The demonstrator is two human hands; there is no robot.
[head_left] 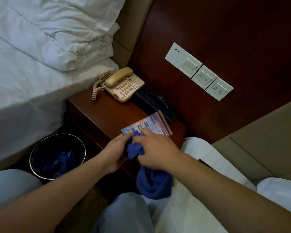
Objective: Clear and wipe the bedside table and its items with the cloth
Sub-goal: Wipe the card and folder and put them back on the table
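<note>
A: Bedside table (97,115), dark wood. Not cleared. Three items on it, so most of the job looks ahead.

B: List them, big to small.

A: Beige telephone (122,84) at the back near the bed, handset on its cradle. Black tissue box (154,100) just beside it, against the wall panel. Stack of printed cards (147,126) at the front right edge. No way to tell whether the bare wood has been wiped.

B: The cloth?

A: Blue cloth (153,180), bunched between both hands at the table's front edge, long tail hanging down toward the lap.

B: Hands?

A: Left hand (116,152) has its fingers curled under the stack's near corner, thumb on top, pinching the cards. Right hand (155,153) has its fingers closed around the bunched cloth, against the cards.

B: So the cards are being done now?

A: My reading. Phone, box and tabletop look left to do. Wastebasket (57,156) on the floor, left, holds some blue scraps.
</note>
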